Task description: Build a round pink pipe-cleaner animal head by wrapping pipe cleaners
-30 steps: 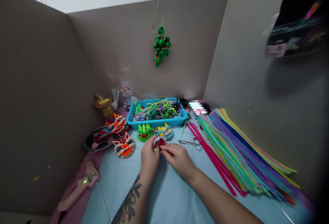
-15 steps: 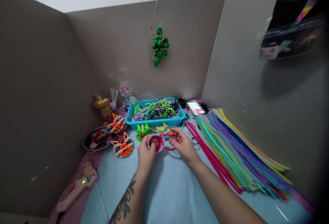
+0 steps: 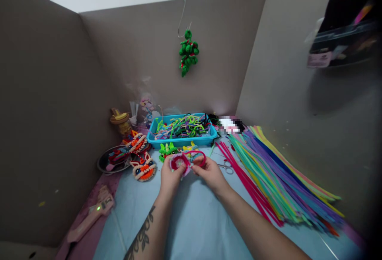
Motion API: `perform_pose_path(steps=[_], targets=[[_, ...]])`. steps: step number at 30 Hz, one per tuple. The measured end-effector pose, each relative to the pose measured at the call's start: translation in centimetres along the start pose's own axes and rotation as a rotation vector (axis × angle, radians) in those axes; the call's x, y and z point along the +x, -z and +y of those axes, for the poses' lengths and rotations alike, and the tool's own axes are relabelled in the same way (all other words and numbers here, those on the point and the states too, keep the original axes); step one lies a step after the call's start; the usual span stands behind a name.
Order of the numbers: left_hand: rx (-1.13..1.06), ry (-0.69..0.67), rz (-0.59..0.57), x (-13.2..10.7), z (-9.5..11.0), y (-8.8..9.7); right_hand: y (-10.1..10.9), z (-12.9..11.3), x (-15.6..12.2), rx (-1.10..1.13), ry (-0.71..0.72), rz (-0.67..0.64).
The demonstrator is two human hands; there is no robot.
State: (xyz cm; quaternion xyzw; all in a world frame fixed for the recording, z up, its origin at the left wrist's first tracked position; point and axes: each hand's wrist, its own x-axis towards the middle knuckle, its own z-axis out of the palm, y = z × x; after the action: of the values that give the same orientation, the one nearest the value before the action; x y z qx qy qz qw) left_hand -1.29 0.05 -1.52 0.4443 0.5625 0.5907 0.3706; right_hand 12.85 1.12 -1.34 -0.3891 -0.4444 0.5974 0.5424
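My left hand (image 3: 171,177) is closed around the edge of a round pink pipe-cleaner piece (image 3: 176,159), pale at its rim and crimson inside, with the thumb pressed on its front. From that piece a crimson pipe cleaner (image 3: 204,156) bends in an arch to the right. My right hand (image 3: 212,174) pinches this strand low down, close to the round piece's right edge. Just behind my hands lie a green pipe-cleaner animal head (image 3: 167,151) and a yellow and blue one (image 3: 191,148), the latter partly covered.
A blue tray (image 3: 182,142) of pipe-cleaner scraps stands behind. Scissors (image 3: 228,167), crimson pipe cleaners (image 3: 253,188) and a multicoloured bundle (image 3: 277,180) lie right. Left are an orange lion head (image 3: 144,168), a metal bowl (image 3: 103,166) and a glue gun (image 3: 92,218). Grey partitions (image 3: 167,25) enclose the table.
My right hand has come closer to the left, its fingertips now near the round piece. The crimson strand arches higher. The camera view has shifted slightly.
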Motion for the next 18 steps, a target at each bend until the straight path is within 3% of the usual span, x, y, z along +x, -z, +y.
perform_pose_path(steps=[3,7,12,16,18], targets=[[0.02,-0.021,0.0,-0.13,0.19,0.1,-0.17,0.16,-0.1,0.101,-0.004,0.043],[0.052,-0.033,0.017,-0.23,0.46,0.2,-0.17,-0.02,-0.28,0.222,-0.118,0.071],[0.086,-0.061,0.031,-0.24,0.93,0.37,-0.18,-0.23,-0.56,0.392,-0.227,0.002],[0.109,-0.072,0.039,-0.13,0.91,0.45,-0.06,-0.08,-0.55,0.359,-0.207,-0.05],[0.085,-0.059,0.05,0.0,0.6,0.49,0.12,0.07,-0.45,0.233,-0.129,-0.148]])
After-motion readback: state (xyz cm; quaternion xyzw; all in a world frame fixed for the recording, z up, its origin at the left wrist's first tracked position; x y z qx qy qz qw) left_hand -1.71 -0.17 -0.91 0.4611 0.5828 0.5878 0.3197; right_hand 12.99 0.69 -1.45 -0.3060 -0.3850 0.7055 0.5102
